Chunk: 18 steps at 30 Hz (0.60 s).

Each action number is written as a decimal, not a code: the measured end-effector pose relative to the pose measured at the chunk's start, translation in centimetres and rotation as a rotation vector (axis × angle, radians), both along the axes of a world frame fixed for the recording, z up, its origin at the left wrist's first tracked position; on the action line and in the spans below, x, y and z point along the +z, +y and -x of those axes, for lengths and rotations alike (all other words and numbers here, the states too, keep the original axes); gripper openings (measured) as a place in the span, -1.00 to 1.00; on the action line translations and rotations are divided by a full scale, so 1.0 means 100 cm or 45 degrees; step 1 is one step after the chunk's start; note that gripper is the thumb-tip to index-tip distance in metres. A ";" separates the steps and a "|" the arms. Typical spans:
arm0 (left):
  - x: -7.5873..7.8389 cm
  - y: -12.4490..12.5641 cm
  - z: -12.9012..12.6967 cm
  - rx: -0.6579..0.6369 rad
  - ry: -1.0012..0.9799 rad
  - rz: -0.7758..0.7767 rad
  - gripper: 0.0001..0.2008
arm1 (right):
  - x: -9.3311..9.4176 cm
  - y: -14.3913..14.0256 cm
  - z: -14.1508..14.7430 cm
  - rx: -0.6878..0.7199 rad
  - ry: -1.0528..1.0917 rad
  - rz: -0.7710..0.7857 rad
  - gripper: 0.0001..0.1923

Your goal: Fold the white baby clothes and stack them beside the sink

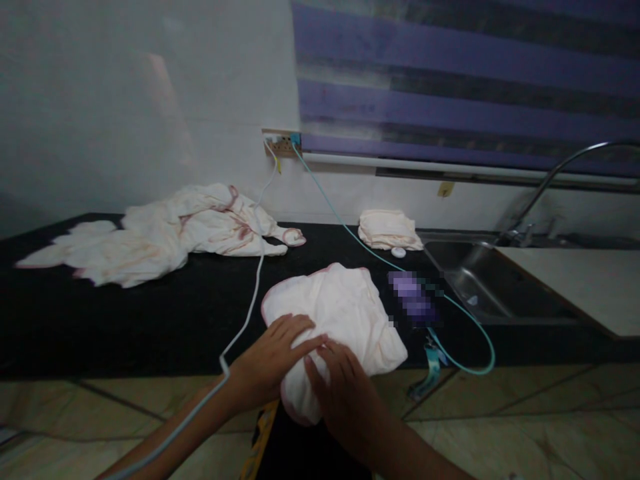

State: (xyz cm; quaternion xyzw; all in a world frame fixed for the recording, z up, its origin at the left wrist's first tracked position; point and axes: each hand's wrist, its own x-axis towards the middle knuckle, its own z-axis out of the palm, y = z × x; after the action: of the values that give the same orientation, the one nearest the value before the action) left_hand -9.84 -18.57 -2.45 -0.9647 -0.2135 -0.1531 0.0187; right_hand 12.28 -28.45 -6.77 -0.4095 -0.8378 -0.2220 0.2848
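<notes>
A white cloth with pink edging (pixel 350 300), apparently a garment or baby wrap, lies partly folded at the counter's front edge, and its near end hangs over. My left hand (pixel 280 353) rests flat on its left side with the fingers stretched out. On the near part of the cloth lies my right hand (pixel 345 387), fingers extended and slightly bent, its thumb apart. The fingertips of both hands nearly meet. To the back left, a loose heap of similar white cloths (pixel 165 233) is spread out. A neatly folded white cloth (pixel 389 230) sits against the wall.
A purple phone, blurred (pixel 413 293), lies right of the cloth, with a teal cable (pixel 480 327) running from the wall socket (pixel 283 143). A white cable (pixel 256 287) crosses my left forearm. Further right are a steel sink (pixel 465 267) and a pale board (pixel 580 280).
</notes>
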 end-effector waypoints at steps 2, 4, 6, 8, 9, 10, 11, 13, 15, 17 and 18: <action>0.000 0.000 0.002 -0.055 -0.017 0.030 -0.10 | -0.001 0.002 -0.001 0.002 -0.007 -0.021 -0.48; 0.002 0.000 0.002 -0.077 0.020 0.084 -0.03 | -0.002 0.003 -0.001 0.003 0.019 -0.056 -0.52; 0.004 -0.001 0.003 -0.095 0.046 0.120 -0.03 | -0.005 0.004 0.001 0.009 0.081 -0.109 -0.56; 0.005 -0.004 0.004 -0.113 0.022 0.135 -0.07 | -0.006 0.003 0.001 0.018 0.153 -0.144 -0.57; 0.006 -0.007 0.004 -0.124 -0.002 0.142 -0.10 | -0.005 0.001 0.001 0.027 0.187 -0.144 -0.56; 0.007 -0.010 0.004 -0.131 -0.035 0.149 -0.12 | -0.004 -0.001 0.001 0.040 0.218 -0.125 -0.55; 0.008 -0.014 0.004 -0.142 -0.069 0.155 -0.16 | 0.000 -0.004 -0.001 0.064 0.255 -0.098 -0.53; 0.014 -0.025 0.002 -0.133 -0.116 0.185 -0.25 | 0.012 -0.011 -0.004 0.131 0.341 -0.042 -0.54; 0.027 -0.039 -0.003 -0.078 -0.151 0.272 -0.35 | 0.029 -0.021 -0.009 0.190 0.405 0.006 -0.56; 0.044 -0.054 -0.011 0.017 -0.169 0.464 -0.45 | 0.049 -0.030 -0.012 0.200 0.423 0.038 -0.54; 0.053 -0.061 -0.016 0.066 -0.181 0.564 -0.51 | 0.057 -0.035 -0.013 0.197 0.422 0.046 -0.51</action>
State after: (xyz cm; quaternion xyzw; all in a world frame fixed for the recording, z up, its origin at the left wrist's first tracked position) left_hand -8.29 -24.70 2.85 -0.9262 -0.2675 -0.1695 -0.2046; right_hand 13.59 -31.95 -1.06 -0.3798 -0.8123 -0.1139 0.4278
